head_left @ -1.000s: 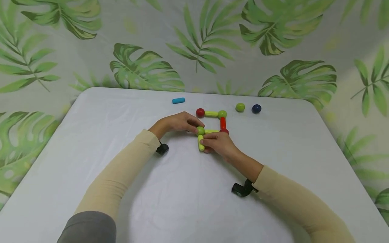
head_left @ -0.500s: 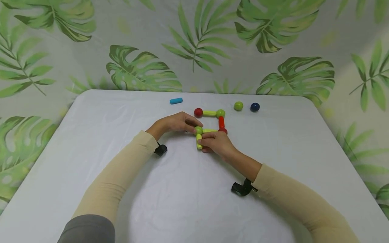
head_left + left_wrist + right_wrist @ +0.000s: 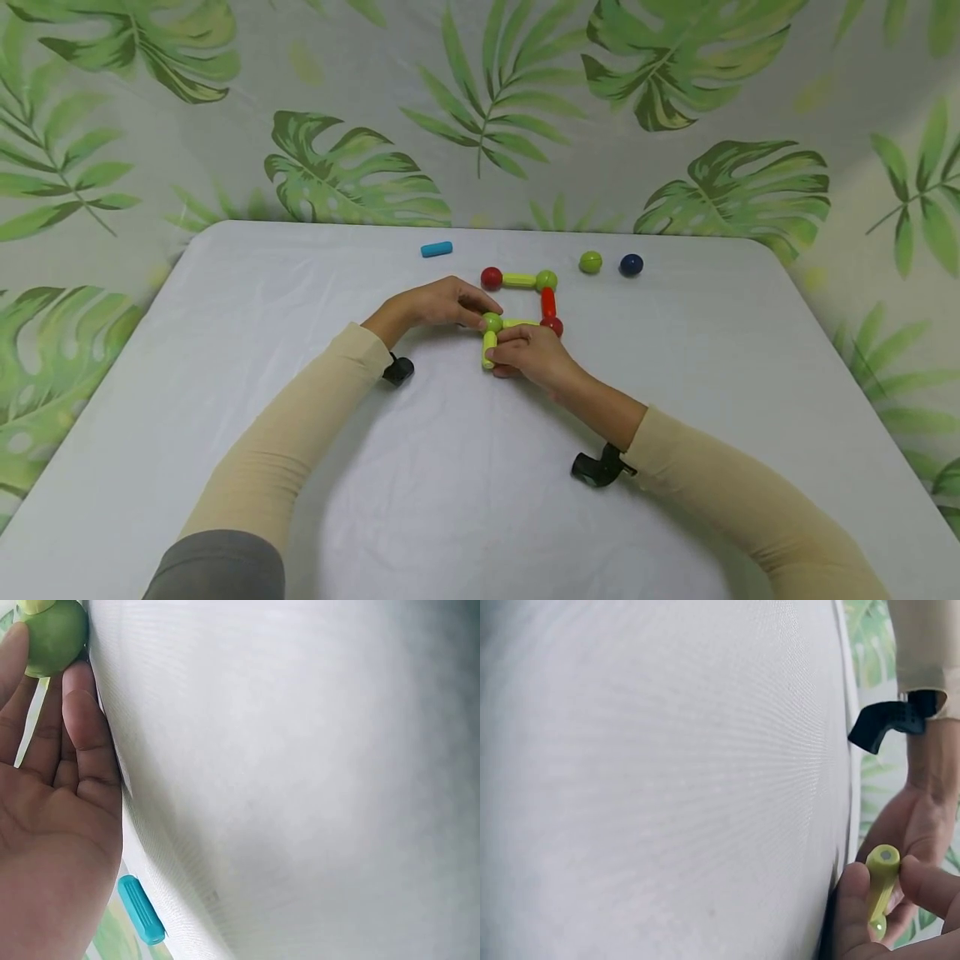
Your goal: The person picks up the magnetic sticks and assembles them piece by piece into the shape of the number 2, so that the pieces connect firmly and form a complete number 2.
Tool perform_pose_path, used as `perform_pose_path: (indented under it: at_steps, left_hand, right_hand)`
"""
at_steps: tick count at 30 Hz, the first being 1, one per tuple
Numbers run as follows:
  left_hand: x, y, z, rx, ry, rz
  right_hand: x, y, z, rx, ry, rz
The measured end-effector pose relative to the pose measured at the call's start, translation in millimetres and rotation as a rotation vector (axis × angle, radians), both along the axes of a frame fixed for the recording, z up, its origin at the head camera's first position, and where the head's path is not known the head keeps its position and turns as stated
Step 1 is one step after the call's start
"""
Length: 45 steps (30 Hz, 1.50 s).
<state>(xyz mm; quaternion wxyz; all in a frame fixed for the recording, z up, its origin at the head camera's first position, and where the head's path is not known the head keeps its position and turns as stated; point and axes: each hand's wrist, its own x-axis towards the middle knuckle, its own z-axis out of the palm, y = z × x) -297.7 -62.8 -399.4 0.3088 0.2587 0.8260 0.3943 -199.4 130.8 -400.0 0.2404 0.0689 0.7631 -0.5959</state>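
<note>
My left hand (image 3: 442, 302) pinches a green ball (image 3: 491, 322) between thumb and fingers; the left wrist view shows this green ball (image 3: 58, 641) up close. A yellow-green stick (image 3: 489, 350) points from the ball toward me, and my right hand (image 3: 534, 354) pinches it. Its near end face shows a grey disc in the right wrist view, where the stick (image 3: 883, 874) sits between thumb and finger. Another yellow-green stick (image 3: 519, 322) runs right to a red ball (image 3: 553, 325), partly behind the right hand. From there a red stick (image 3: 548, 302), green ball (image 3: 547, 281), yellow-green stick (image 3: 519, 281) and red ball (image 3: 491, 278) follow.
Farther back on the white table (image 3: 450, 500) lie a loose blue stick (image 3: 437, 249), a green ball (image 3: 591, 262) and a dark blue ball (image 3: 632, 265). A leaf-patterned cloth (image 3: 525, 200) hangs behind the table. Black wrist cameras sit below both wrists.
The near end of the stick in my right hand has swung slightly left, and that hand's fingertips have moved with it. My left hand keeps its grip on the green ball.
</note>
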Motion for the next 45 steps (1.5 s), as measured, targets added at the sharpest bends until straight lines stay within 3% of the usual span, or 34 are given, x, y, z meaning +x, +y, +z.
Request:
perform_pose_path:
  at_steps: [5, 10, 15, 22, 29, 31, 33, 38, 45]
  left_hand:
    - [-0.2, 0.3, -0.2, -0.003, -0.001, 0.0]
    - [-0.5, -0.6, 0.3, -0.007, -0.004, -0.001]
    - [-0.2, -0.2, 1.1, -0.007, -0.002, -0.011]
    - [0.7, 0.6, 1.3, -0.015, 0.0, -0.009]
    - [-0.1, -0.6, -0.5, -0.008, -0.001, -0.015]
    - [-0.2, -0.6, 0.3, -0.011, 0.001, -0.014]
    - [0.0, 0.0, 1.8, -0.013, 0.004, -0.015]
    - [0.0, 1.7, 3.4, -0.007, 0.008, -0.021]
    - [1.6, -1.0, 1.2, -0.01, 0.007, -0.027]
  right_hand:
    - [1.5, 4, 1.5, -0.02, -0.004, 0.033]
    - [4.6, 12, 5.4, -0.043, 0.016, 0.124]
    - [5.6, 29, 11.9, 0.096, 0.094, 0.236]
    - [-12.6, 80, 20.3, 0.309, 0.367, 0.291]
    - [-38.1, 138, 31.2, 0.635, 0.811, 0.164]
    - [-46.7, 155, 32.4, 0.694, 0.878, 0.117]
    - [-56.2, 172, 32.1, 0.741, 0.879, 0.087]
    - [-73.6, 208, 27.6, 0.812, 0.731, 0.075]
    - [-90.4, 219, 20.2, 0.835, 0.625, 0.125]
